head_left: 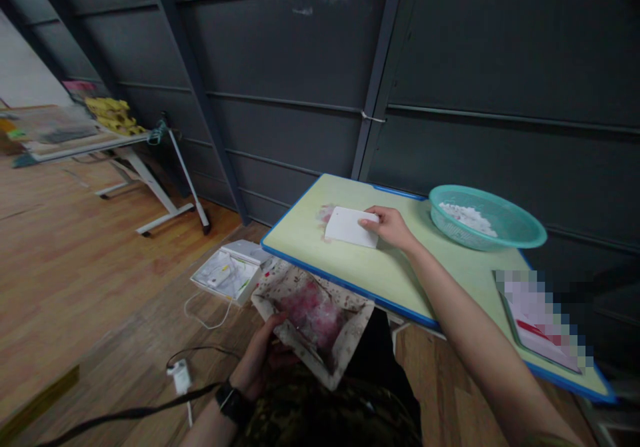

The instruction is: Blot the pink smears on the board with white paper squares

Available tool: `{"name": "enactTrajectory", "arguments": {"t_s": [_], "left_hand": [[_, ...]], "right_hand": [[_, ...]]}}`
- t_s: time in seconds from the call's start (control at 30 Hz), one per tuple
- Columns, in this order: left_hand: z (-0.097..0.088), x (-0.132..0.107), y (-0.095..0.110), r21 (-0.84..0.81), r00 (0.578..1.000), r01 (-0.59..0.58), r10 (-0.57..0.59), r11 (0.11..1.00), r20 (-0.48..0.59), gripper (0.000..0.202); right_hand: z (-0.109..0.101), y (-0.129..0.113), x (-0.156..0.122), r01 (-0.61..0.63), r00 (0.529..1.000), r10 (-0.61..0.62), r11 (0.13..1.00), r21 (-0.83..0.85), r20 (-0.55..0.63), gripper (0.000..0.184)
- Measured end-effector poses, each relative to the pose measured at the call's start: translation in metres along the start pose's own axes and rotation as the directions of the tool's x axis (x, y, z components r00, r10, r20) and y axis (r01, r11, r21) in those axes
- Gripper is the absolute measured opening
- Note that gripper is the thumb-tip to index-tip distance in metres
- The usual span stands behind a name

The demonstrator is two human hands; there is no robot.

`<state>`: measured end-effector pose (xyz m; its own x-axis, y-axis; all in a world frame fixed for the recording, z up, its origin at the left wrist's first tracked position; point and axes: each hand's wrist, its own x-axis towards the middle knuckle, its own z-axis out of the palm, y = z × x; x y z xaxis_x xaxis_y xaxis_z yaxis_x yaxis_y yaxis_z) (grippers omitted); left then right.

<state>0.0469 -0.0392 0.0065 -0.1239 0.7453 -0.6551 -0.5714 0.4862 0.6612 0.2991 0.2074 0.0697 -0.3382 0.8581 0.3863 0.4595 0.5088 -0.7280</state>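
Note:
My right hand (393, 227) grips a flat white plastic scraper (347, 226), thumb on top and fingers at its back edge. The scraper rests on the pale yellow tabletop (300, 234), beside a pinkish powdery smear (325, 214). Below the table's front edge, my left hand (265, 344) holds the side of an open, patterned box (345, 360) that looks soft-walled. Pink and white powder or scraps (317, 314) lie inside the box. The fingers of my left hand are partly hidden beneath it.
A green plastic basket (515, 234) with white pieces stands at the table's back right. Nearer me lies a flat, partly blurred board (545, 327). On the floor at left are a white box (225, 274) and a cabled adapter (180, 375). A dark panelled wall (290, 54) rises behind.

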Motion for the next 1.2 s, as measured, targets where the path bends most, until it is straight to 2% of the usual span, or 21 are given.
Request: {"name": "enactTrajectory", "arguments": {"t_s": [0.13,0.27,0.4,0.57,0.67,0.87,0.93,1.0,1.07,1.13,1.2], "left_hand": [[-0.004,0.006,-0.001,-0.021,0.995,0.088,-0.087,0.996,0.045,0.025],[-0.003,0.005,0.001,-0.027,0.998,0.063,-0.062,0.998,0.010,0.020],[0.002,-0.001,0.006,0.010,0.999,0.037,-0.036,0.999,-0.017,0.019],[0.003,0.000,0.008,0.024,1.000,0.016,-0.016,1.000,-0.013,0.021],[0.000,0.004,0.006,0.022,1.000,0.014,-0.014,1.000,-0.008,0.022],[-0.001,0.003,0.007,0.042,1.000,0.008,-0.008,0.999,-0.002,0.024],[-0.001,0.002,0.009,0.043,1.000,0.001,-0.002,0.999,0.002,0.026],[-0.002,0.001,0.010,0.039,1.000,-0.002,0.002,0.999,-0.003,0.027],[-0.003,0.001,0.010,0.045,1.000,0.002,-0.001,0.999,-0.014,0.026],[-0.003,0.002,0.010,0.053,1.000,0.004,-0.002,0.999,-0.021,0.026],[-0.004,0.003,0.009,0.053,1.000,0.002,-0.001,0.999,-0.014,0.026]], "right_hand": [[0.005,0.001,0.000,-0.053,0.997,0.054,0.998,0.018,-0.049,0.031],[0.016,-0.005,-0.003,-0.099,0.995,0.101,0.994,0.052,-0.024,0.033],[0.024,-0.017,-0.008,-0.119,0.989,0.102,0.979,0.163,0.106,0.035],[0.023,-0.021,-0.009,-0.181,0.983,0.166,0.956,0.231,0.081,0.036],[0.025,-0.025,-0.013,-0.210,0.972,0.174,0.948,0.239,0.161,0.038],[0.040,-0.050,-0.027,-0.283,0.917,0.165,0.911,0.300,0.363,0.040],[0.043,-0.052,-0.027,-0.286,0.915,0.150,0.896,0.339,0.375,0.039],[0.043,-0.048,-0.024,-0.264,0.944,0.155,0.885,0.383,0.291,0.040],[0.038,-0.040,-0.018,-0.186,0.982,0.160,0.914,0.360,0.100,0.042],[0.030,-0.029,-0.012,-0.088,0.988,0.113,0.972,0.217,-0.103,0.040],[0.022,-0.020,-0.008,-0.025,0.978,0.029,0.999,0.021,-0.205,0.037]]}}
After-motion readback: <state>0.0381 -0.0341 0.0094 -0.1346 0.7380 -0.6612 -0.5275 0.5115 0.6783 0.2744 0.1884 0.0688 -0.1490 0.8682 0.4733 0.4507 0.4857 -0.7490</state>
